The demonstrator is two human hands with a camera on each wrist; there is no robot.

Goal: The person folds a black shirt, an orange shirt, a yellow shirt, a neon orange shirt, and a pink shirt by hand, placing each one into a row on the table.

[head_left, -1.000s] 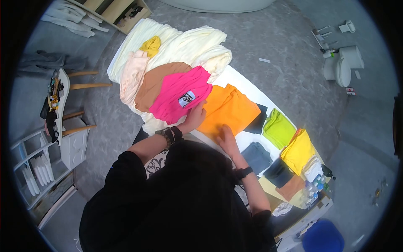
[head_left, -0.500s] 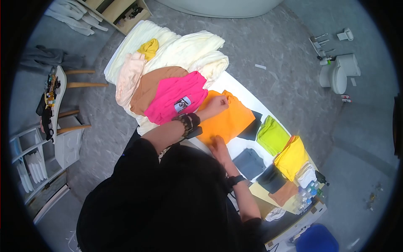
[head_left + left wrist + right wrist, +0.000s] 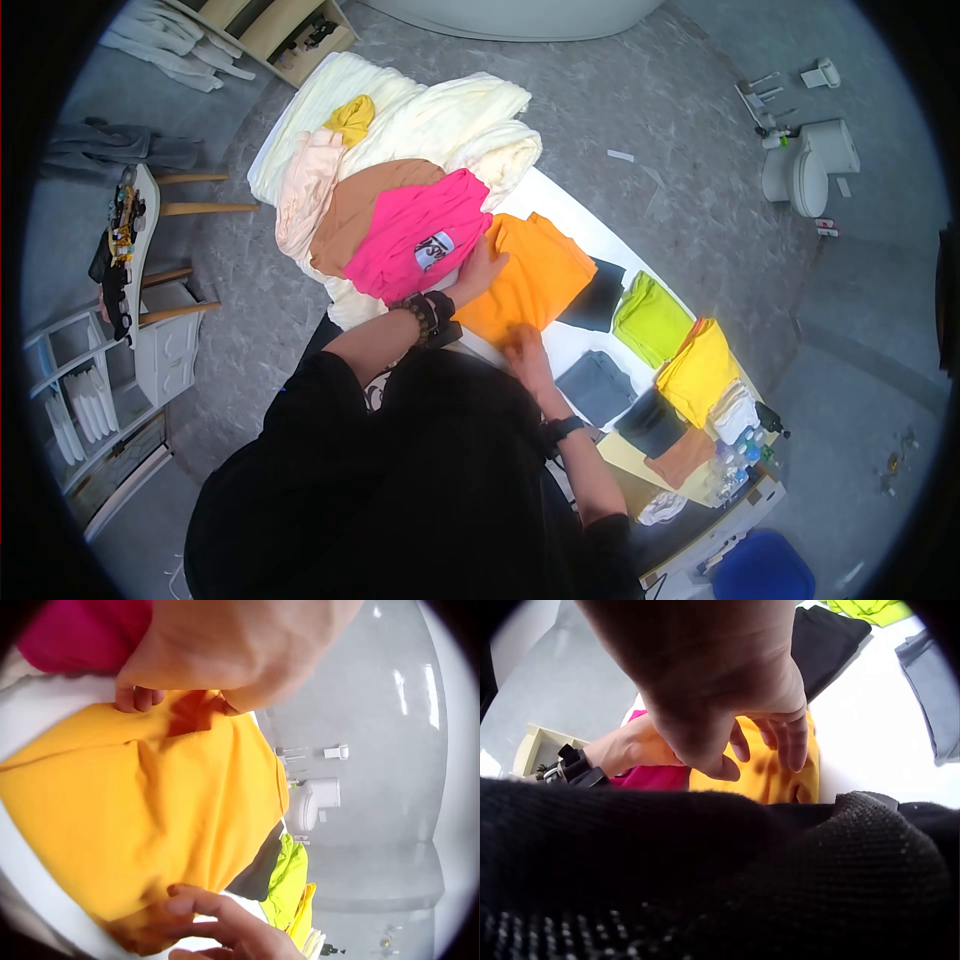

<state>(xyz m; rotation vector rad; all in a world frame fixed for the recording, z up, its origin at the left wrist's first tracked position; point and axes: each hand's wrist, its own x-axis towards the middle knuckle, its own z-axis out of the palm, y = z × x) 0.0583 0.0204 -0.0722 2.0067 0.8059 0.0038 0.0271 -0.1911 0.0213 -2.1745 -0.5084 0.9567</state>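
An orange garment (image 3: 535, 275), folded into a rough rectangle, lies on the white table under both hands. At its left edge, beside a pink garment (image 3: 415, 235) with a printed patch, is my left hand (image 3: 483, 272). In the left wrist view, the fingers (image 3: 139, 697) of this hand bend down onto the orange cloth, thumb spread apart from them, and a shadowed pucker lies between. My right hand (image 3: 527, 358) rests at the near edge of the orange cloth. Its fingers (image 3: 784, 742) are loosely bent and apart from the thumb in the right wrist view.
Brown cloth (image 3: 370, 205) and a cream heap (image 3: 430, 105) lie farther left on the table (image 3: 580, 230). To the right are folded dark (image 3: 595, 295), lime (image 3: 652, 318), grey-blue (image 3: 597, 385) and yellow (image 3: 692, 372) cloths. Several bottles (image 3: 735, 465) stand at the right end.
My left hand swept out over the orange garment, then came back to its left edge near the pink one. The right hand stays at the near edge.
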